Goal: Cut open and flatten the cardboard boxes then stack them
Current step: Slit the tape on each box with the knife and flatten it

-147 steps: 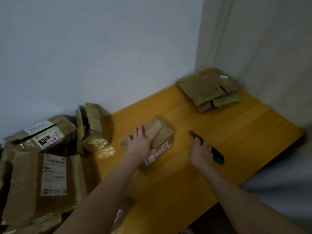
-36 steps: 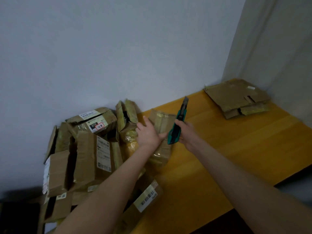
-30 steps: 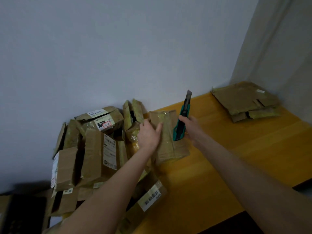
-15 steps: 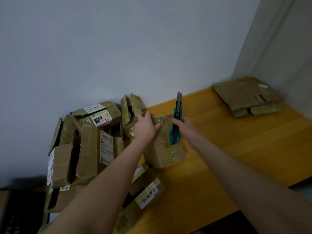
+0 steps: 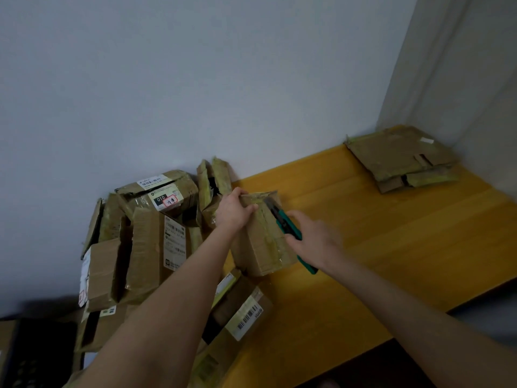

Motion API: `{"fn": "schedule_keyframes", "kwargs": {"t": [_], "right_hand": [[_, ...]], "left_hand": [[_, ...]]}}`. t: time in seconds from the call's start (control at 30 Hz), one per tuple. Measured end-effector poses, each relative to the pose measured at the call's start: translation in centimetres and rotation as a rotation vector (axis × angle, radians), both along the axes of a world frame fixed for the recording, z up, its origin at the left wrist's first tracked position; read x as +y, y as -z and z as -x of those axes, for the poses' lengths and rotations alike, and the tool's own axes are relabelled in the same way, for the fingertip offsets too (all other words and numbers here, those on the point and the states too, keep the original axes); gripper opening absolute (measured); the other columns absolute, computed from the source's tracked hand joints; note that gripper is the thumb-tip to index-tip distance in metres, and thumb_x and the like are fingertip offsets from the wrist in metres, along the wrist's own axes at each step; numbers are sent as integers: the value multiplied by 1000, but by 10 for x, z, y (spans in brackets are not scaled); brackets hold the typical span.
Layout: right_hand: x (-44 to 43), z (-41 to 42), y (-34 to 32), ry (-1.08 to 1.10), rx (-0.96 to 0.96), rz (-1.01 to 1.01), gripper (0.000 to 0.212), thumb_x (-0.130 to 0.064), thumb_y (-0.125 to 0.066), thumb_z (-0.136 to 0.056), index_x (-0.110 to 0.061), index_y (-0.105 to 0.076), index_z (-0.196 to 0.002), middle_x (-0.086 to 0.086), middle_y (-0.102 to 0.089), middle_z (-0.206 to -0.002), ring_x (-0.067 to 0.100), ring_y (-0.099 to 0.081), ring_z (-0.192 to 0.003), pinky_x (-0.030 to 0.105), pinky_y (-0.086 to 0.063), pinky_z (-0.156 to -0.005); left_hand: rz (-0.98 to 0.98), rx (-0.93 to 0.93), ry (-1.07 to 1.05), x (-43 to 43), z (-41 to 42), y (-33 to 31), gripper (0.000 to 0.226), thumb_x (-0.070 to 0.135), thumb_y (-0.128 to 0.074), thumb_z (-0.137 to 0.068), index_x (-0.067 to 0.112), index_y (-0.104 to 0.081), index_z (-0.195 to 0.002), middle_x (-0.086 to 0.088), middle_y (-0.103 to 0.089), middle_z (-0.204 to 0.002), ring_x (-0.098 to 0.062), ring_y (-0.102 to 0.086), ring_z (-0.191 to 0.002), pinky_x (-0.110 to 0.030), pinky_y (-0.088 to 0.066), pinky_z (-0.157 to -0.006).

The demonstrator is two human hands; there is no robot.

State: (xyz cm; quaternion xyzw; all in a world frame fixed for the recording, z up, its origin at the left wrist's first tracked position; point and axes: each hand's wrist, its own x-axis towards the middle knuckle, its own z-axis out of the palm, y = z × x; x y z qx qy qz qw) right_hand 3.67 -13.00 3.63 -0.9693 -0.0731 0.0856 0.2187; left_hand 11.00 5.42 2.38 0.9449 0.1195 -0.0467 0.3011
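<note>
A small taped cardboard box (image 5: 261,245) stands on end on the yellow table (image 5: 391,247). My left hand (image 5: 233,211) grips its top left corner. My right hand (image 5: 314,240) holds a green utility knife (image 5: 282,222), whose blade tip rests on the taped seam near the top of the box. A stack of flattened boxes (image 5: 402,158) lies at the far right corner of the table.
A heap of unflattened, labelled cardboard boxes (image 5: 145,242) fills the left end of the table against the wall. More boxes (image 5: 240,317) lie under my left forearm. A curtain (image 5: 461,79) hangs at the right. The table's front edge runs lower right.
My right hand has tipped the knife from upright down onto the box's taped seam. My left hand has shifted to the box's top corner, and the box stands more upright.
</note>
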Motion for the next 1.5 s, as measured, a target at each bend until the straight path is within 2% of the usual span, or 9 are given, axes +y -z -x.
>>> {"fn": "schedule_keyframes", "kwargs": {"t": [0.17,0.3,0.43,0.67,0.87,1.1,1.3,1.4,1.5], "right_hand": [[6,1,-14,-84,-66,181,43,-40,-43,-97,-30,-37,-139,2,-66,-94,19,-56,-65,25,-42,-48],[13,1,-22,-145,-78,246,38,-38,-43,-98,-30,-41,-135,4,-67,-97,23,-63,-75,29,-47,-56],[19,0,-22,-242,2,373,34,-39,-46,-95,-30,-54,-127,3,-66,-101,23,-60,-81,25,-35,-52],[20,5,-26,-243,9,327,45,-46,-47,-94,-36,-46,-138,0,-65,-107,19,-60,-84,25,-39,-55],[17,11,-32,-256,91,364,43,-44,-51,-92,-32,-48,-133,-3,-56,-92,17,-52,-75,25,-39,-53],[11,9,-35,-315,155,374,49,-47,-55,-89,-32,-46,-135,1,-62,-109,18,-55,-81,26,-46,-61],[-10,5,-26,-141,239,117,49,-41,-59,-84,-31,-52,-131,-2,-62,-100,15,-56,-77,24,-45,-57],[-11,8,-3,-51,339,-138,26,-33,-62,-82,-16,-67,-100,-1,-58,-74,16,-55,-65,22,-40,-53],[-12,10,6,49,431,-424,19,-23,-64,-82,-8,-60,-70,2,-50,-63,14,-49,-56,19,-37,-49]], "left_hand": [[41,-14,-25,4,3,1,33,35,-70,-85,27,-56,-113,-3,-56,-122,-25,-56,-109,-47,-52,-90],[69,-44,-47,8,7,2,24,32,-72,-83,32,-54,-98,-3,-58,-114,-25,-60,-100,-47,-56,-83],[86,-61,-52,8,11,5,25,28,-73,-83,28,-58,-103,-1,-58,-115,-24,-58,-104,-44,-53,-89],[40,-134,-139,15,13,7,23,23,-70,-87,22,-59,-107,0,-61,-114,-21,-59,-104,-37,-52,-85],[41,-133,-163,10,9,7,25,22,-70,-87,20,-60,-110,-1,-61,-114,-22,-59,-105,-32,-49,-80],[76,-109,-185,13,3,8,24,20,-69,-87,21,-60,-109,-3,-61,-113,-23,-59,-105,-39,-53,-87],[114,-95,-240,24,-5,0,31,24,-69,-88,17,-58,-116,1,-54,-100,-23,-59,-97,-45,-55,-86],[123,-76,-249,30,-7,-2,26,25,-69,-88,19,-57,-109,0,-54,-99,-24,-58,-96,-46,-55,-85],[141,-71,-264,35,-8,-3,23,26,-70,-87,21,-54,-103,-2,-57,-103,-23,-58,-94,-46,-56,-83]]}}
